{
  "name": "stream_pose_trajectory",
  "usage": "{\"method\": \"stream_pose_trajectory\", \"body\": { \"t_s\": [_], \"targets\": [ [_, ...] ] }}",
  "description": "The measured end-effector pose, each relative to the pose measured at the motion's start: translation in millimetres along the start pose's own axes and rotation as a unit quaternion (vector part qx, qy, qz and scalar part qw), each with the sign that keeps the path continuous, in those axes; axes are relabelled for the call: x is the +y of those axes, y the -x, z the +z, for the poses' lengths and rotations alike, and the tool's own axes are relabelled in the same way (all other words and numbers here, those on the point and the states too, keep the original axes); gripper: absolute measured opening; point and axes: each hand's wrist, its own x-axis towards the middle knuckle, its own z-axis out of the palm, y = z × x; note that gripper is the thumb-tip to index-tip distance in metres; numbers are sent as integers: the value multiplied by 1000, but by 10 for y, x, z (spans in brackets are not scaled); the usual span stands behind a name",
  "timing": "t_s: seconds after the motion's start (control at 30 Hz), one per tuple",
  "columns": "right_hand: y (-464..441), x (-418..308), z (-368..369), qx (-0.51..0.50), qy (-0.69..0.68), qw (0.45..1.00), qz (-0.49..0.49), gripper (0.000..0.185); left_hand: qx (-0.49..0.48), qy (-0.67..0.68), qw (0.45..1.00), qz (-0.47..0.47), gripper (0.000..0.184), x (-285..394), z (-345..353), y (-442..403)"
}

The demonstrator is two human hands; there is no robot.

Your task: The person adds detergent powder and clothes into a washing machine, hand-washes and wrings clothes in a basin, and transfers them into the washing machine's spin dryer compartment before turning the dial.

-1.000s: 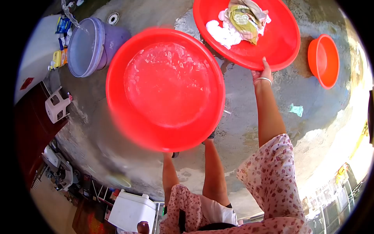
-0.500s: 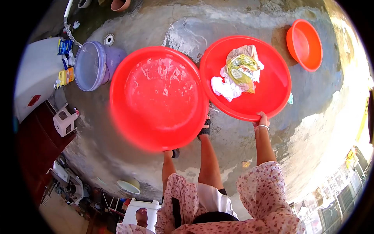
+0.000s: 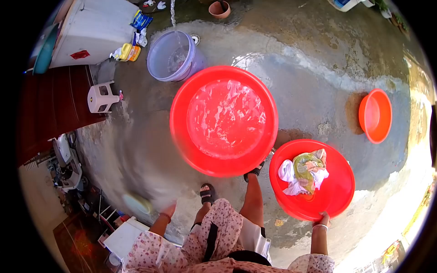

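My right hand [image 3: 322, 218] grips the near rim of a red basin [image 3: 339, 182] at the lower right. Inside that basin lies a small heap of cloth [image 3: 309, 170], white, pink and olive green. A larger red basin [image 3: 225, 120] with some water in it is at the centre, in front of my feet. My left hand [image 3: 169, 209] is low on the left, apart from both basins; its fingers are blurred. Water runs from above into a purple bucket [image 3: 198, 61] behind the large basin.
An orange basin [image 3: 375, 116] sits on the wet floor at the right. To the left are a white stool [image 3: 101, 97], a yellow bottle [image 3: 124, 52] and a white appliance [image 3: 91, 32]. A terracotta pot [image 3: 220, 10] is at the top. A pale bowl [image 3: 138, 203] lies near my left hand.
The basin with the cloth has come down toward me, with my right hand still on its rim. My left hand has come into view. The view has shifted, moving the bucket and large basin rightward.
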Motion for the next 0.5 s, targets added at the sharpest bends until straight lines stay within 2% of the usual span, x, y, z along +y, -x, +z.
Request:
{"method": "stream_pose_trajectory", "body": {
  "t_s": [0.03,0.07,0.1,0.17,0.23,0.3,0.33,0.4,0.5],
  "targets": [
    [57,-55,-135,-21,7,1000,-3,40,-61,239,968,47,11,892,32,59],
    [209,-144,-228,-36,24,999,-14,40,-75,149,979,119,12,1583,15,80],
    [386,-230,-318,-49,39,998,-27,39,-140,206,957,151,19,1867,185,-25],
    [677,-334,-489,-87,68,992,-53,38,-186,307,924,135,24,2330,623,-189],
    [1018,-440,-528,-115,104,983,-99,37,-154,325,919,161,38,2606,1055,-315],
    [1422,-458,-632,-127,147,968,-159,37,-139,371,909,132,52,2819,1293,-273],
    [1624,-444,-679,-159,157,955,-195,36,-161,417,883,143,53,2834,1402,-299],
    [2171,-373,-730,-159,165,932,-279,38,-201,504,824,165,56,2812,1536,-295],
    [3223,-196,-941,-183,174,896,-364,37,-355,631,688,50,58,2547,662,114]
  ]
}}
